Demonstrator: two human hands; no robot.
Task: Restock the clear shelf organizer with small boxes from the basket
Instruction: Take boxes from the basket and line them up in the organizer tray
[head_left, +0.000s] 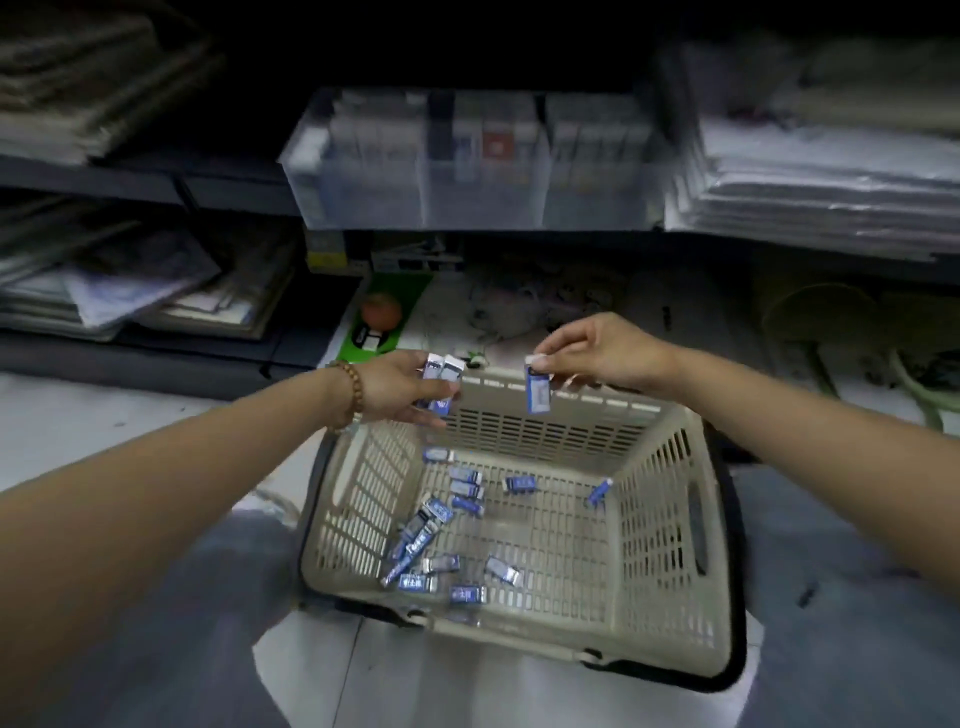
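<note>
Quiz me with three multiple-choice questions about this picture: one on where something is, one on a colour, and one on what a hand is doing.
1. Where is the clear shelf organizer?
A. on the shelf beyond the basket
B. inside the basket
C. under the basket

2. What colour is the basket?
A. red
B. beige
C. green

3. What is the right hand doing?
A. resting open
B. touching the organizer
C. pinching one small box

Answers:
1 A: it stands on the shelf, seen above the basket's far rim.
2 B: its slotted walls are beige.
3 C: the hand holds a blue-and-white box over the basket.
</note>
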